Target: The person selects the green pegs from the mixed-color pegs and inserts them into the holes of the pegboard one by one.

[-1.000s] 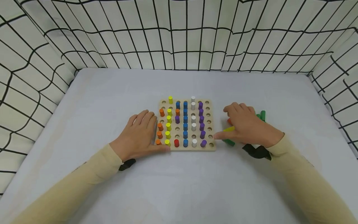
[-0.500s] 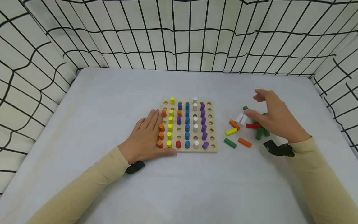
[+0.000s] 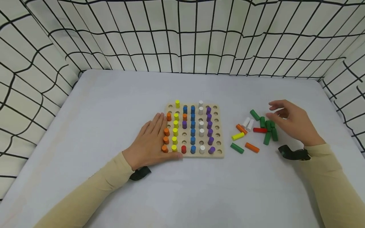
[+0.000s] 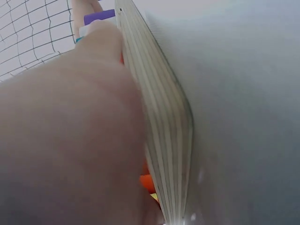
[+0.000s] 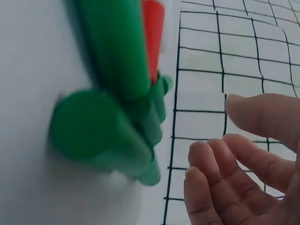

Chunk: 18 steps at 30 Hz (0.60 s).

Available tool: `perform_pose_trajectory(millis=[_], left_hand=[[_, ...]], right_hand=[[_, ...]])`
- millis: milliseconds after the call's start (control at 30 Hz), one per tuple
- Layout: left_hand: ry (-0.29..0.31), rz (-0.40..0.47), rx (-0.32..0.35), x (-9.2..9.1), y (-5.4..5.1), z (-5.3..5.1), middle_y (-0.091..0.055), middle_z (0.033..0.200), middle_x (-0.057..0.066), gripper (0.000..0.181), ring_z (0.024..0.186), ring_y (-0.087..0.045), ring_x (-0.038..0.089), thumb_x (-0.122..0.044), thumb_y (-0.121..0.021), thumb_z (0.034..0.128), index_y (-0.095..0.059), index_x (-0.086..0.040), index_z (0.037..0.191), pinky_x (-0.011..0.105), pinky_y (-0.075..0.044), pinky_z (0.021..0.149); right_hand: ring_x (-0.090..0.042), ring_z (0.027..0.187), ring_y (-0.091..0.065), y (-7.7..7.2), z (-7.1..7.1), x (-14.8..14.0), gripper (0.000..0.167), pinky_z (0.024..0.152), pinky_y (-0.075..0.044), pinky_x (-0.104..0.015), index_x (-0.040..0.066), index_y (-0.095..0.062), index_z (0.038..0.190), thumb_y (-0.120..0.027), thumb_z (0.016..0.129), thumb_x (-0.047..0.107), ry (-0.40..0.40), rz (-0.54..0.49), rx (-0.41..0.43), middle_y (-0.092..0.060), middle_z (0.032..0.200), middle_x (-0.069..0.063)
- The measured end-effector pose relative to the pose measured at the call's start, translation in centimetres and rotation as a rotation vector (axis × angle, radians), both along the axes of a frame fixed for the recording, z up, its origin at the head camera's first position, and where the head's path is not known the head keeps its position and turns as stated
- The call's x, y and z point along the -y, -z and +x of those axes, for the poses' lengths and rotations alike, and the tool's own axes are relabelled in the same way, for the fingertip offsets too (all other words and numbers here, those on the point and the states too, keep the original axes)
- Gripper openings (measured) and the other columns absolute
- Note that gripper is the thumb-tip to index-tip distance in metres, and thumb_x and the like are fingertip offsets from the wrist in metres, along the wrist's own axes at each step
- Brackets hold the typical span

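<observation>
A square wooden pegboard (image 3: 220,136) holds columns of orange, yellow, blue, white and purple pegs, with one red peg (image 3: 183,149) in its front row. My left hand (image 3: 149,142) lies against the board's left side, its thumb along the front edge; the left wrist view shows the layered board edge (image 4: 159,108) beside it. Above the right part of a heap of loose green pegs (image 3: 267,138) hovers my right hand (image 3: 295,122), fingers loosely bent and holding nothing. In the right wrist view its fingers (image 5: 234,187) are apart from the green pegs (image 5: 84,126).
Loose on the white table (image 3: 182,190), between board and right hand, lie a red peg (image 3: 260,130), two white pegs, two orange pegs (image 3: 252,147), a yellow peg (image 3: 238,136) and a green peg (image 3: 237,148). Black-gridded white walls (image 3: 188,41) stand behind and at both sides.
My right hand has moved right from over the loose pegs, uncovering them, and has lowered slightly since half a second ago. My left hand stays against the board.
</observation>
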State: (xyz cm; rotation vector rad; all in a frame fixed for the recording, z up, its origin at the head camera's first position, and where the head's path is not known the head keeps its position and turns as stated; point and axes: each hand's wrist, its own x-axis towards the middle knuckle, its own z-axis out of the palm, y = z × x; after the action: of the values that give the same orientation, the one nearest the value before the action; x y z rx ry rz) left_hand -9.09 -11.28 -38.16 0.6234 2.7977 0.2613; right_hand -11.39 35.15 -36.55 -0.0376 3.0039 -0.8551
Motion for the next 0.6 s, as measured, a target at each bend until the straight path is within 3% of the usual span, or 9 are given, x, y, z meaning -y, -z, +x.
perform_pose_trajectory(millis=[100,267,433,600], left_hand=[[-0.003,0.008,0.005,0.0,-0.1,0.1,0.0,0.176,0.018,0.131,0.165,0.0,0.037,-0.084,-0.061,0.0819,-0.006,0.001,0.165,0.06,-0.013,0.133],[0.003,-0.002,0.009,-0.2,-0.1,0.1,0.001,0.176,0.018,0.131,0.165,0.0,0.037,-0.084,-0.06,0.0821,-0.005,0.001,0.165,0.059,-0.014,0.133],[-0.001,0.001,0.021,-0.2,-0.1,0.1,0.002,0.176,0.018,0.131,0.165,0.002,0.036,-0.084,-0.06,0.082,-0.004,0.001,0.165,0.058,-0.012,0.133],[-0.002,0.003,0.026,0.0,-0.1,0.1,0.002,0.176,0.018,0.131,0.165,0.003,0.036,-0.084,-0.06,0.0823,-0.004,0.001,0.165,0.058,-0.012,0.133]], right_hand=[[-0.038,0.116,-0.064,0.3,-0.2,-0.7,0.06,0.08,-0.045,-0.022,0.009,-0.051,0.148,-0.06,0.102,0.047,0.028,0.01,0.032,-0.061,0.136,-0.019],[-0.04,0.118,-0.063,0.9,-0.2,-2.3,0.067,0.078,-0.045,-0.025,0.008,-0.05,0.148,-0.062,0.1,0.053,0.062,0.013,0.109,-0.06,0.136,-0.022],[-0.039,0.122,-0.06,1.0,-0.3,-2.6,0.071,0.083,-0.047,-0.03,0.008,-0.047,0.149,-0.061,0.099,0.056,0.043,-0.011,0.206,-0.058,0.139,-0.023],[-0.044,0.128,-0.056,1.1,-0.3,-2.2,0.074,0.094,-0.051,-0.051,0.006,-0.047,0.149,-0.06,0.099,0.059,0.042,-0.024,0.241,-0.057,0.139,-0.024]])
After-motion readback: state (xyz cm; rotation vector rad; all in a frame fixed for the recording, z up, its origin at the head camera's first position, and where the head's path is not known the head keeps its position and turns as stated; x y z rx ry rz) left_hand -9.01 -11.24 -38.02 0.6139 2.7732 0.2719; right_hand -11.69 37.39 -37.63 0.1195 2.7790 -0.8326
